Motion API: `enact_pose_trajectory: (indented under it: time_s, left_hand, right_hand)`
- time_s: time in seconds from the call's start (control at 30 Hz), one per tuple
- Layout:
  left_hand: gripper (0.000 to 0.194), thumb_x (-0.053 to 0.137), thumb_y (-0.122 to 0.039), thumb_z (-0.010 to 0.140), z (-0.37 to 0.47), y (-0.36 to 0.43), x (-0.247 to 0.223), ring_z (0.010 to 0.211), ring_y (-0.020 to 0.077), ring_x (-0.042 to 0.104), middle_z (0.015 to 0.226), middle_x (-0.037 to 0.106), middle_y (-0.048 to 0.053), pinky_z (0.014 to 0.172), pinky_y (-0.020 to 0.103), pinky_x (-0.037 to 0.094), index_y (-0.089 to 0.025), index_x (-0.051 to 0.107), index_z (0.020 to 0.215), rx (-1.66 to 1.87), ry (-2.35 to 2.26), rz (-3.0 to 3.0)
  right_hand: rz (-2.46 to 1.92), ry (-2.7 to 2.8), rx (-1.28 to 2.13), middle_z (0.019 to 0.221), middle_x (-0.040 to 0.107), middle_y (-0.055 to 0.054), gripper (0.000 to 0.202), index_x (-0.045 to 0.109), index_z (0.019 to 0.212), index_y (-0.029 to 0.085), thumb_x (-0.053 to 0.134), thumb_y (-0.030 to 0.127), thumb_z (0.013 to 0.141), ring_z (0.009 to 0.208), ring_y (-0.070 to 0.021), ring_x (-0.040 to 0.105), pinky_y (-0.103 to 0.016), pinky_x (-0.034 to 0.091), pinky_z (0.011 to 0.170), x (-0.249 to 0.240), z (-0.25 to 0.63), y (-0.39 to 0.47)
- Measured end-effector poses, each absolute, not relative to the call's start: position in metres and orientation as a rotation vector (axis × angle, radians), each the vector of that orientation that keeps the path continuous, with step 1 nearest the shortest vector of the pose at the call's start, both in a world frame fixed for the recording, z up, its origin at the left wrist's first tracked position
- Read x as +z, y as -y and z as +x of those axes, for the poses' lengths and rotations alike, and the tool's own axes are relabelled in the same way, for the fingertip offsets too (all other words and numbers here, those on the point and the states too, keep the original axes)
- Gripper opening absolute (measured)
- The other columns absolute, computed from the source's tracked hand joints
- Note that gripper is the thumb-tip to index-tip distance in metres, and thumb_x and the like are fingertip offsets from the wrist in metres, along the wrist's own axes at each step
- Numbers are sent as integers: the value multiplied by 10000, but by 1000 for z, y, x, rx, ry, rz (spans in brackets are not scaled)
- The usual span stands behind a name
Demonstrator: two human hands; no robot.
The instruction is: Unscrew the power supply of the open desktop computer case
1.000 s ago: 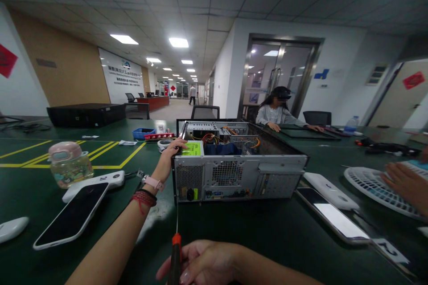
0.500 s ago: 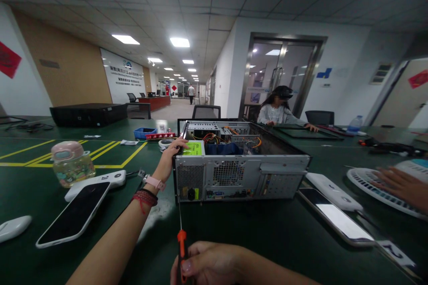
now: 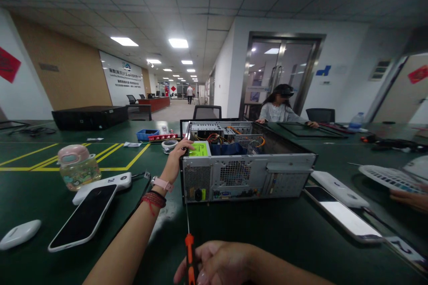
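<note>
An opened desktop computer case [image 3: 239,202] lies on the green table with its metal back panel facing me. Inside it show coloured cables [image 3: 214,138] and a power supply with a bright green label [image 3: 199,148]. My left hand [image 3: 179,156] grips the case's left edge at the top corner, fingers curled over beside the label. In my right hand [image 3: 220,260], low in front, is an orange-and-black screwdriver [image 3: 189,249], its shaft pointing up and away. The screwdriver's tip meets the back panel's lower left corner; whether a screw sits there is too small to tell.
Left stand a pink-lidded bottle [image 3: 78,167], a phone [image 3: 83,218] and a white earbud case [image 3: 20,234]. Another phone [image 3: 344,213] lies right of the case. A co-worker's hand [image 3: 409,198] touches a white fan [image 3: 388,178]. Someone [image 3: 279,109] sits opposite. Behind is a blue tray [image 3: 147,134].
My view has shifted slightly, so most table items appear farther right. The screwdriver stays at the same corner and my left hand stays on the case. The co-worker's hand and fan moved right.
</note>
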State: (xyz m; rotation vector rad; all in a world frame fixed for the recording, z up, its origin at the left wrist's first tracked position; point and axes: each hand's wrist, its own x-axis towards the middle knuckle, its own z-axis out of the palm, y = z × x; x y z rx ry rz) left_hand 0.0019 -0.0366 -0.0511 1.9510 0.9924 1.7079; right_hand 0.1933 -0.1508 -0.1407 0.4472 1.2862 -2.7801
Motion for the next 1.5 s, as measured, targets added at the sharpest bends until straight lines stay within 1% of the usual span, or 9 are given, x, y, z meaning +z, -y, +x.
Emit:
enact_pose_trajectory:
  time_s: [0.23,0.4,0.57,0.77,0.87,0.97,1.3,1.4,1.5]
  left_hand:
    - [318,345,-279,821,0,31,-52,1327,260,411,1204,632,96,1142,421,262,-161,637,861,1663,-1021,1985]
    - [318,356,-297,838,0,36,-50,1337,261,402,1206,631,104,1147,412,260,-158,640,870,1676,-1001,1974]
    - [323,352,-303,836,-1,31,-53,1342,278,392,1217,622,98,1143,438,258,-162,640,873,1658,-985,1979]
    - [327,356,-304,829,-2,26,-57,1355,292,366,1206,613,115,1143,439,253,-151,642,868,1676,-962,1924]
    - [329,347,-311,835,0,29,-55,1356,292,363,1208,613,113,1147,449,235,-154,634,878,1689,-957,1924]
    - [327,350,-317,829,2,33,-53,1337,285,390,1189,624,114,1143,435,240,-154,632,857,1697,-974,1924]
    - [308,366,-293,839,2,36,-51,1341,275,396,1195,631,100,1143,434,246,-157,642,856,1699,-961,1917]
    - [321,364,-295,842,0,33,-53,1347,275,389,1210,623,105,1145,431,248,-150,648,876,1682,-954,1932]
    - [323,370,-298,839,0,32,-53,1348,281,385,1216,621,110,1145,435,247,-147,653,878,1669,-956,1937]
  right_hand:
    - [718,-1325,-2790,753,607,2,483,628,816,79,850,186,400,627,-49,572,-152,405,613,-144,194,152]
    - [766,-1274,-2872,716,600,12,549,596,823,87,857,227,360,634,-69,591,-172,428,639,-149,193,154]
    - [767,-1267,-2832,682,602,9,547,621,827,77,856,262,369,572,-56,559,-156,401,567,-149,192,153]
    - [747,-1357,-2809,769,637,-10,597,678,903,73,841,232,351,633,-43,576,-138,413,604,-143,191,151]
    - [692,-1364,-2788,875,654,-36,706,666,1067,90,828,221,392,709,-50,595,-138,421,654,-140,192,152]
    - [647,-1405,-2769,890,650,-37,711,647,1129,105,823,249,456,717,-44,588,-136,408,666,-138,194,152]
    - [768,-1357,-2800,803,642,-26,612,669,980,82,853,232,416,635,-41,567,-146,391,622,-135,194,156]
    - [769,-1326,-2829,707,601,19,552,646,948,96,848,204,446,564,-34,529,-160,389,606,-142,196,155]
    - [719,-1337,-2855,753,608,6,504,630,948,95,836,239,511,618,-45,557,-164,397,632,-152,198,152]
